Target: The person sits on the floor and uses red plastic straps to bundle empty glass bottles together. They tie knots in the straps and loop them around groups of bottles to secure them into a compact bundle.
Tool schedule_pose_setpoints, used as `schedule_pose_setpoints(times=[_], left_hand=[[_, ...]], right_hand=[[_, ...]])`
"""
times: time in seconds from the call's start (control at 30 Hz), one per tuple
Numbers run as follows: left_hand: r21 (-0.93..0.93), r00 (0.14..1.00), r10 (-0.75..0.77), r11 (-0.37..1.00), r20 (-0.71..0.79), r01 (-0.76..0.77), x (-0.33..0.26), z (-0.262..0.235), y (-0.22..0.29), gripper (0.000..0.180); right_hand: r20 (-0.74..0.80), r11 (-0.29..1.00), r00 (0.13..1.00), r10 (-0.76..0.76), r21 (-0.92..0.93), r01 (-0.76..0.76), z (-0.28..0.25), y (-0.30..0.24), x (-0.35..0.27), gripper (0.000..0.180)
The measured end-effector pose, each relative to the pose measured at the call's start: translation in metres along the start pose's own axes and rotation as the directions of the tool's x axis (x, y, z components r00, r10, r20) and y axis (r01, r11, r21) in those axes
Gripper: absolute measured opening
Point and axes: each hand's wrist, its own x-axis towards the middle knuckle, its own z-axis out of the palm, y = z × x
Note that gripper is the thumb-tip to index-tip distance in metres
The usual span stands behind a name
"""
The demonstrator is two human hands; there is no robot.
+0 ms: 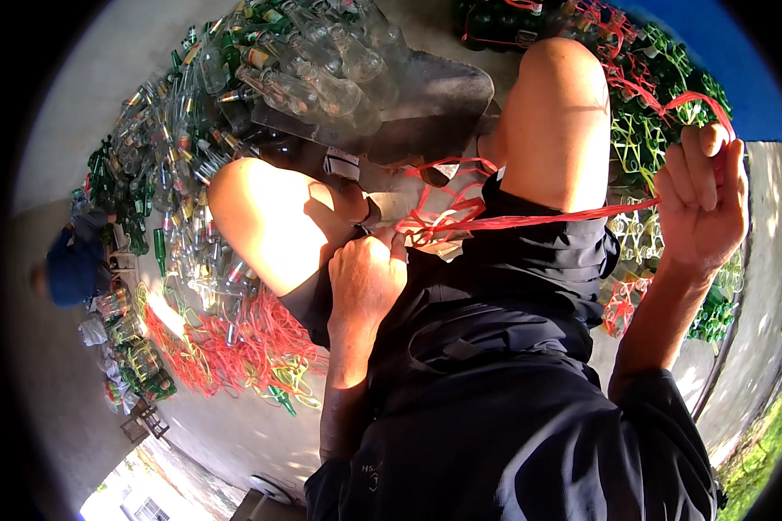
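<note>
Red cord (565,215) runs taut over the dark shorts (530,260), left hand (369,276) pinching by the tangle, right hand (702,198) curling its fingers round it; looks light, limp, probably slick, best gripped bunched.

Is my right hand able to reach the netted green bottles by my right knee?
Probably: your right leg leaves the netted green bottles unblocked, though your right hand would likely need to loosen its grip on red strips.
</note>
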Motion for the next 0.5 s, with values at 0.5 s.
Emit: schedule_pose_setpoints(times=[0.5], left_hand=[[-0.352,0.784,0.259,0.784,-0.564,-0.512,0.015,-0.052,0.036,0.041]], right_hand=[[0.09,0.537,0.783,0.616,-0.775,-0.333,0.087,0.106,0.008,0.028]])
